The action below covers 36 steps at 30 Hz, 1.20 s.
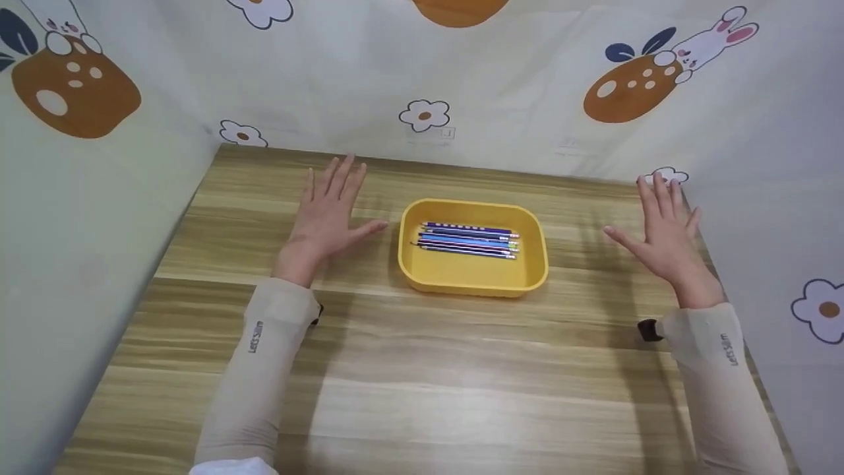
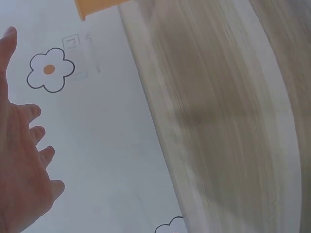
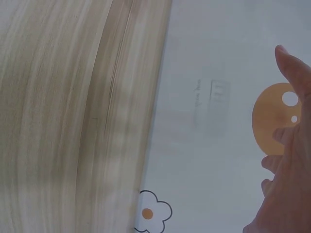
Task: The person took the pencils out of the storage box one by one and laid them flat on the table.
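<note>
A yellow rectangular tray with rounded corners sits on the wooden table, toward its back. Several pencils in blue, purple and dark stripes lie side by side inside, their eraser ends to the right. To the left of the tray, my left hand is spread with its thumb pointing at the tray wall, holding nothing. My right hand, also spread and holding nothing, is farther off on the right side, near the table's right edge. In the left wrist view only a corner of the tray shows at the top.
The wooden table is bounded at the back and both sides by pale sheets printed with flowers, rabbits and orange fruit. Both forearms wear light sleeves, with a small black piece at the right wrist.
</note>
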Each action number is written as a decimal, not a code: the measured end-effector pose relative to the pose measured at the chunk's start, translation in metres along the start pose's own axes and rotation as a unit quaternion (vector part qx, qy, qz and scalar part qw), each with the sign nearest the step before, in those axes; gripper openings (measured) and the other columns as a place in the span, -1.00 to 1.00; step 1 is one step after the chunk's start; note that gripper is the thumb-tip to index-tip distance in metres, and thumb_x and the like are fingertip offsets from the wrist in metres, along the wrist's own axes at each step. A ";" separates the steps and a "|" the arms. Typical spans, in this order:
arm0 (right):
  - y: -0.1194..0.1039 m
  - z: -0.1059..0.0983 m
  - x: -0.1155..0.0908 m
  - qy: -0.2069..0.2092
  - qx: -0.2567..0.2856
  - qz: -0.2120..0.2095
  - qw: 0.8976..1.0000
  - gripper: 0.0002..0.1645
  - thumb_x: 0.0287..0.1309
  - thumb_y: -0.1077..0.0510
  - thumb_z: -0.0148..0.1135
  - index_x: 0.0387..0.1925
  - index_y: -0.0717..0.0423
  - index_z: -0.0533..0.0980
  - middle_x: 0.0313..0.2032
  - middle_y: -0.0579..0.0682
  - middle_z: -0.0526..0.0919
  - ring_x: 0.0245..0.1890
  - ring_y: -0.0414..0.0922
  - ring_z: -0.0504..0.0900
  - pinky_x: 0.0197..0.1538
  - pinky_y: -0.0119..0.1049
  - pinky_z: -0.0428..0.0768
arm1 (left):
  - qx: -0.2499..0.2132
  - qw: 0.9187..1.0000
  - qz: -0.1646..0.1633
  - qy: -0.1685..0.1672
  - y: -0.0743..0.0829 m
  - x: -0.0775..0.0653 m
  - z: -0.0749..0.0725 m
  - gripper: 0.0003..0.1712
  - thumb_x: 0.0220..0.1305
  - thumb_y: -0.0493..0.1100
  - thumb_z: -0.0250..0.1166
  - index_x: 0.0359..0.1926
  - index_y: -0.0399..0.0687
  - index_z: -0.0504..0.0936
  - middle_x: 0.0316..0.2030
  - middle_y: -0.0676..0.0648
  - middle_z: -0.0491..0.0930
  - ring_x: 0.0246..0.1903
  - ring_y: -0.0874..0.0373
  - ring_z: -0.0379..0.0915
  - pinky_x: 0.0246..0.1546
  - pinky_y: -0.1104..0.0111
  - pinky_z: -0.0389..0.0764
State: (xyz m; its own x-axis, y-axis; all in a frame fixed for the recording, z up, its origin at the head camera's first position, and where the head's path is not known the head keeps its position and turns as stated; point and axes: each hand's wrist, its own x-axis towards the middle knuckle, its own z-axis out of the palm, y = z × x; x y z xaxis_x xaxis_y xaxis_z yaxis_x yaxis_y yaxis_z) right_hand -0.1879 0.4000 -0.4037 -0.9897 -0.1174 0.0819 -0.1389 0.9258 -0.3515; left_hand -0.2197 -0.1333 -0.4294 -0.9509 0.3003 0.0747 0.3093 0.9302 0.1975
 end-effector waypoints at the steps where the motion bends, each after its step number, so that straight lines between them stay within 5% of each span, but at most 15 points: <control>1: 0.000 0.000 0.000 0.000 0.001 0.000 1.000 0.20 0.26 -0.37 0.14 0.60 -0.10 -0.31 0.60 0.06 -0.45 0.57 0.16 -0.57 0.32 0.56 -0.64 | -0.001 1.000 0.003 0.000 0.001 0.000 0.000 0.20 0.22 0.61 -0.04 0.61 0.11 -0.28 0.62 -0.05 -0.39 0.61 -0.05 -0.50 0.57 -0.06 -0.52; 14: -0.003 0.000 -0.003 -0.008 0.006 -0.008 1.000 0.20 0.27 -0.35 0.14 0.60 -0.07 -0.32 0.60 0.08 -0.46 0.57 0.16 -0.60 0.30 0.57 -0.66 | -0.009 0.999 0.036 -0.007 0.015 -0.001 0.002 0.19 0.22 0.59 0.00 0.61 0.11 -0.26 0.62 -0.03 -0.38 0.61 -0.07 -0.45 0.58 -0.09 -0.45; 23: -0.006 0.002 -0.004 -0.006 0.014 -0.012 1.000 0.20 0.27 -0.33 0.17 0.60 -0.03 -0.30 0.60 0.08 -0.45 0.57 0.17 -0.58 0.33 0.54 -0.66 | -0.065 0.993 0.078 -0.062 0.029 -0.001 0.009 0.25 0.16 0.57 0.13 0.61 0.18 -0.26 0.62 0.03 -0.39 0.61 -0.01 -0.44 0.60 -0.06 -0.40; 36: -0.010 0.007 -0.003 -0.004 0.013 -0.010 1.000 0.22 0.25 -0.35 0.18 0.60 -0.07 -0.32 0.60 0.07 -0.44 0.58 0.14 -0.57 0.34 0.51 -0.68 | -0.090 0.985 0.099 -0.107 0.043 0.003 0.021 0.40 -0.06 0.76 0.04 0.61 0.18 -0.25 0.62 0.04 -0.32 0.61 0.00 -0.41 0.60 -0.05 -0.39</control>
State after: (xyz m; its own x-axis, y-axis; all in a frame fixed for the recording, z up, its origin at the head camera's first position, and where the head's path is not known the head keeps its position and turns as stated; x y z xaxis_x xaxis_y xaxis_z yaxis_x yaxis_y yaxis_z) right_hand -0.1835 0.3885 -0.4068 -0.9870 -0.1386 0.0809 -0.1590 0.9139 -0.3736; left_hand -0.2100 -0.0882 -0.4413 -0.8461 0.5277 -0.0755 0.4671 0.8023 0.3717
